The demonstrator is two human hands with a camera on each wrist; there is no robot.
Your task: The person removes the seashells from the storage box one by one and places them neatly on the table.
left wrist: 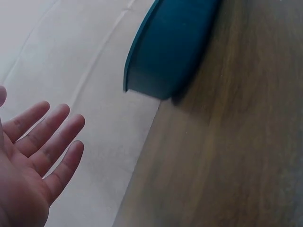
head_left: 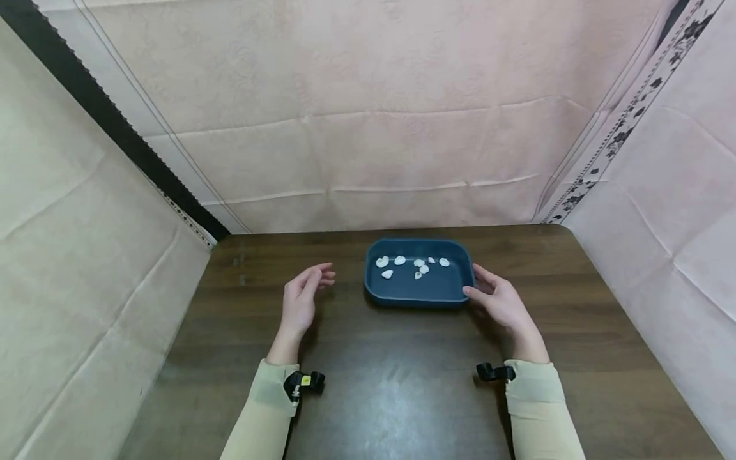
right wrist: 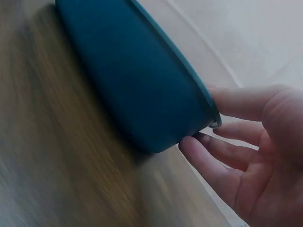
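Your right hand (head_left: 503, 303) pinches the 3 o'clock end of a dark blue, rounded-rectangular, plastic-looking tray (head_left: 445, 282), with thumb and fingers at its rim. The tray is toward 12 o'clock of the brown wood-grain table (head_left: 379, 345), and small, white, shell-like pieces (head_left: 399, 260) lie inside it. Your left hand (head_left: 300, 300), fingers relaxed, holds nothing at 9 o'clock, apart from the tray.

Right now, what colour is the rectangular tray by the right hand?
The rectangular tray is dark blue, shown best in the head view.
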